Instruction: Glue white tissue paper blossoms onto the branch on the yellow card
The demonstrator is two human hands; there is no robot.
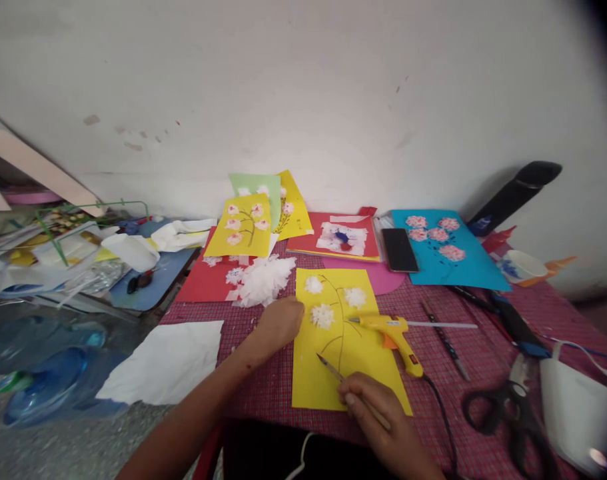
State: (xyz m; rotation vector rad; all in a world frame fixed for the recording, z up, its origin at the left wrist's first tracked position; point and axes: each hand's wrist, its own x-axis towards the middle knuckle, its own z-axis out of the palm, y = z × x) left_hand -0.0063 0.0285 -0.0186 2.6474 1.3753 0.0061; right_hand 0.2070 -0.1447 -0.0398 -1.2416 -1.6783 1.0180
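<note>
A yellow sheet [310,383] lies before me, with a thin drawn branch and white paper flowers [323,316] on it. My right hand [370,407] grips a slim paintbrush [332,368], its pointed tip over the lower left twig; whether it touches the paper I cannot tell. At the sheet's left edge rests my left hand [282,321], curled closed, its fingers mostly hidden. Beyond that hand is a heap of white paper pieces [266,277]. A yellow glue gun [388,325] with a glue stick in its back lies across the sheet's right side.
Black scissors [513,407], a white box-shaped device [576,407] and a dark pen-like stick [446,340] lie to the right. Finished flower pictures [240,227], a phone [400,250] and a blue flower sheet [476,263] are at the back. White paper [168,360] overhangs the left edge.
</note>
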